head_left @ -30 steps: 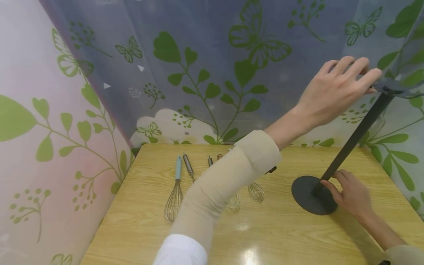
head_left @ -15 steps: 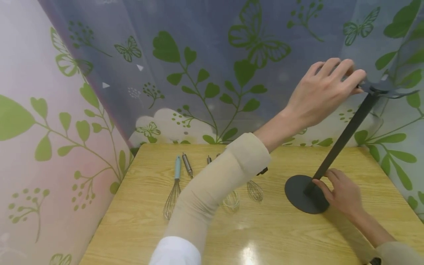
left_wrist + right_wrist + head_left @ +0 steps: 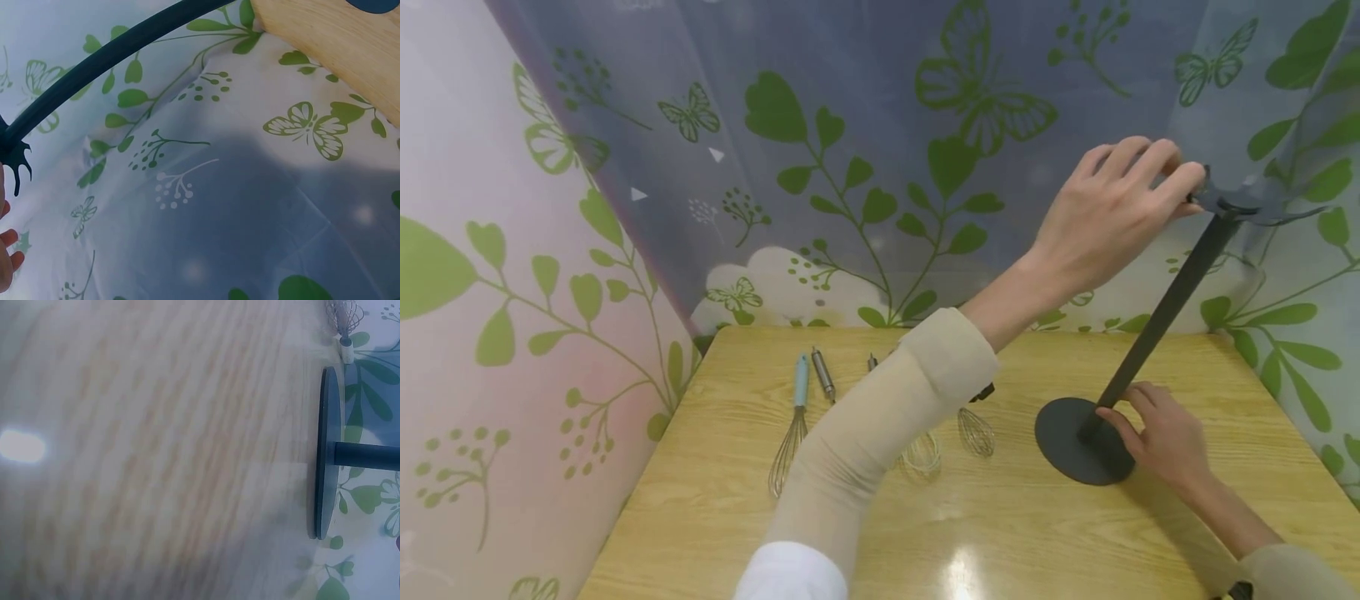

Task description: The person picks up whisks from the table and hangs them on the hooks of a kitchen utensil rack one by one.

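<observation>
A dark stand with a slim pole (image 3: 1161, 321) and a round flat base (image 3: 1063, 442) stands on the right of the wooden table. Branching hooks (image 3: 1262, 208) top it. Up there my left hand (image 3: 1120, 208) holds the hooked top with curled fingers, back of the hand facing me. Low on the pole, my right hand (image 3: 1167, 435) grips it between thumb and fingers, just above the base. The left wrist view has the dark pole (image 3: 112, 57) crossing it, with fingertips beside a hook (image 3: 17, 164). Edge-on, the base (image 3: 329, 456) appears in the right wrist view.
Several whisks lie on the table (image 3: 1000, 525): one with a blue handle (image 3: 802, 383), one with a metal handle (image 3: 823, 375), a pale-wired whisk (image 3: 922, 456) and a small wire whisk (image 3: 976, 435). My left sleeve covers part of them. Patterned curtains enclose the back and sides.
The stand has shifted left along the table, with both my hands still on it and moving left too. The whisks have stayed in place.
</observation>
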{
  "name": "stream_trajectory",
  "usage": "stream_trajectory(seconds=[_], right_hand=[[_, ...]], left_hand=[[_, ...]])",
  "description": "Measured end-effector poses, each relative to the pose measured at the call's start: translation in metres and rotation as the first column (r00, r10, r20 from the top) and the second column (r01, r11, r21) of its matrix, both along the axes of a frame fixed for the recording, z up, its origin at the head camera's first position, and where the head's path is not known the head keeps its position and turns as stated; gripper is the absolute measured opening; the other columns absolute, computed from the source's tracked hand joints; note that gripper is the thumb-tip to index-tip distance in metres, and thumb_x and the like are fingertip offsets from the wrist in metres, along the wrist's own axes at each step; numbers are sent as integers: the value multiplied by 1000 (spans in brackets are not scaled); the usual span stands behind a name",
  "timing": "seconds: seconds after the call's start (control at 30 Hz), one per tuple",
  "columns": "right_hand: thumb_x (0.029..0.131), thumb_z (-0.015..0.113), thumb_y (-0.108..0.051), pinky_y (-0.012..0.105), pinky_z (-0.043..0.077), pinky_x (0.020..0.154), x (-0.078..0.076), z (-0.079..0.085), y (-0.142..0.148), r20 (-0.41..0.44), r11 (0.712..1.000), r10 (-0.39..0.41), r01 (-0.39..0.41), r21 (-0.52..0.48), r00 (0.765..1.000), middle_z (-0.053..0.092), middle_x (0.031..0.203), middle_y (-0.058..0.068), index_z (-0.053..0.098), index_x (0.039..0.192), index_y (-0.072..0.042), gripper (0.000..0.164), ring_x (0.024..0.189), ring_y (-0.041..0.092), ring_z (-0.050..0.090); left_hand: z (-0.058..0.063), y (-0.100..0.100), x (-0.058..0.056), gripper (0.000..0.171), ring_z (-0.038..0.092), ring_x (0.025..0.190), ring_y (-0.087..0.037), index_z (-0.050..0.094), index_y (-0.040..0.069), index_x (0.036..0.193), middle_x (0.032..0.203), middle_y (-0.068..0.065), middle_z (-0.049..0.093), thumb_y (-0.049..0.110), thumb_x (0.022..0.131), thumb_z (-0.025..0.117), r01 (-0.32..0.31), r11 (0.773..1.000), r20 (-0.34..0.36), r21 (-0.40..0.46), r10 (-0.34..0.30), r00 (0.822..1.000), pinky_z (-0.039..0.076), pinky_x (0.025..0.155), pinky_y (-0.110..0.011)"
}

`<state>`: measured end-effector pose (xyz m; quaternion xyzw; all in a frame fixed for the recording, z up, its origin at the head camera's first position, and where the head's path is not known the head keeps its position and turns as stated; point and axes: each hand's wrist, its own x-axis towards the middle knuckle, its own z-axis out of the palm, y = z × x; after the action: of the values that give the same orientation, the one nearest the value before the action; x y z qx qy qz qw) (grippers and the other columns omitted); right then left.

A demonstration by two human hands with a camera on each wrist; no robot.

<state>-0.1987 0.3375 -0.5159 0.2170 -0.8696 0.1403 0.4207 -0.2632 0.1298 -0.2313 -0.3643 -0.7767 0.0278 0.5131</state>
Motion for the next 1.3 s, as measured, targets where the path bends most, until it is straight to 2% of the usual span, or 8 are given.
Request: stream_trajectory(seconds=[0.5, 0.87, 1.3], right_hand=[[104, 42, -71, 51, 54, 51, -3, 3, -12, -10, 1000, 23, -23, 14, 1000, 69, 84, 14, 70, 90, -2, 75, 66, 33, 67], [103, 43, -72, 52, 55, 54, -6, 1, -20, -1, 999, 42, -42, -10, 999, 70, 86, 12, 72, 92, -4, 74, 68, 32, 69], [102, 44, -71, 51, 57, 56, -7, 2, -28, -7, 997, 72, -72, -5, 997, 72, 86, 12, 74, 92, -5, 73, 71, 32, 71]], left_hand=[[-2, -16, 0, 53, 64, 128, -13, 68, 30, 122, 124, 10, 69, 45, 117, 18, -5, 999, -35, 36, 7, 999, 53, 113, -29], [-3, -24, 0, 46, 65, 127, -13, 69, 30, 121, 124, 10, 70, 47, 116, 27, 14, 999, -14, 47, -13, 1000, 55, 108, -27], [-6, -35, 1, 50, 66, 125, -13, 70, 30, 117, 122, 10, 71, 47, 116, 23, 23, 997, -44, 76, -19, 999, 55, 109, -28]])
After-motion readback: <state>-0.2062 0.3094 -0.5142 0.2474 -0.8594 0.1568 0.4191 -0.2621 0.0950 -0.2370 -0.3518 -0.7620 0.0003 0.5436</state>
